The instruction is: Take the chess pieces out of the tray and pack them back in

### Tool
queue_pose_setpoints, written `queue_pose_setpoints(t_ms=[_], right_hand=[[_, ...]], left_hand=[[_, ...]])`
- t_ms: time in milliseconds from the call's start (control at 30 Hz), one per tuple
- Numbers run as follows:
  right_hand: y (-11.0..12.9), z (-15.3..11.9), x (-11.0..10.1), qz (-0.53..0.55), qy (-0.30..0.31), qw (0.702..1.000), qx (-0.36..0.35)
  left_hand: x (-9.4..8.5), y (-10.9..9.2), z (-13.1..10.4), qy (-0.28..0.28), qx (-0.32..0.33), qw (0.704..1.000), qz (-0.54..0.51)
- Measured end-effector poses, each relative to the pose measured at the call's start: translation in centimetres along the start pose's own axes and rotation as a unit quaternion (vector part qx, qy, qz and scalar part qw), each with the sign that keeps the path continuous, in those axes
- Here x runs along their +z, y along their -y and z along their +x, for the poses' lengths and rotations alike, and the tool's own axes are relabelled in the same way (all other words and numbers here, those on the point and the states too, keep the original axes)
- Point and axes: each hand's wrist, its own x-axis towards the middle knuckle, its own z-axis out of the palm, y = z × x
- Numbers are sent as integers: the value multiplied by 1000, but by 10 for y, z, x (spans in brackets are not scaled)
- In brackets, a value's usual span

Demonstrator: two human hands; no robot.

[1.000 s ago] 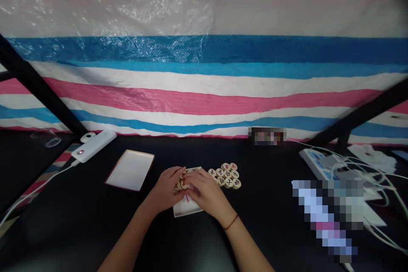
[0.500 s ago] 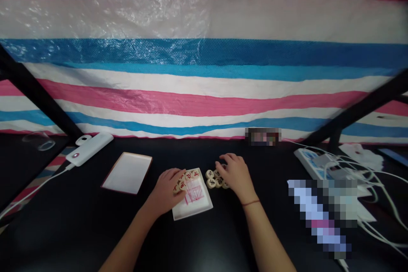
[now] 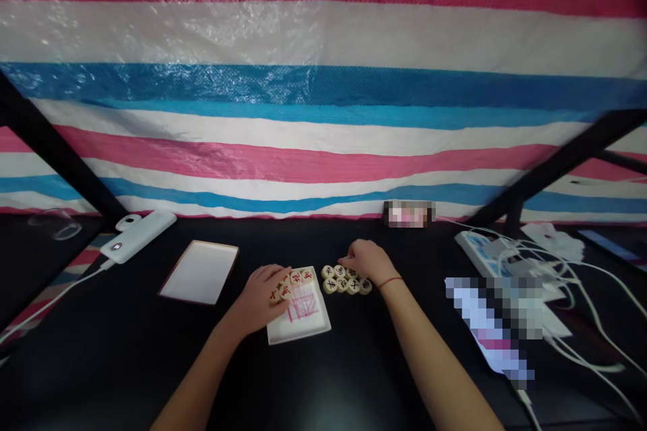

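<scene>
Over the left part of a shallow white box (image 3: 319, 323) lies my left hand (image 3: 263, 295), its fingers spread beside round pieces with red characters (image 3: 296, 277) at the box's far end. Pink lines show on the box floor. To the right of the box, several round pieces with black characters (image 3: 342, 284) stand in two rows on the black table. My right hand (image 3: 368, 261) is at the back row's right end with its fingers bent together; whatever is under the fingertips is hidden.
An open box lid (image 3: 203, 273) lies at the left, with a white power bank (image 3: 139, 237) and cable beyond it. At the right are a power strip (image 3: 478, 252), tangled white cables and a blurred device (image 3: 488, 330). A striped sheet (image 3: 303, 161) hangs behind the table.
My right hand has moved back off the black-character pieces, uncovering more of them, and its fingers have closed together. My left hand has stayed at the box.
</scene>
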Motion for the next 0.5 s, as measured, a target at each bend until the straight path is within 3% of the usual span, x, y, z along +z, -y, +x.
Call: queue_pose_setpoints(t_ms=[300, 500], right_hand=[[2, -15, -8, 92, -70, 993, -32], [29, -29, -3, 265, -167, 941, -127]], left_hand=[[0, 4, 1, 18, -7, 1000, -8], [-11, -2, 7, 11, -14, 1000, -17]])
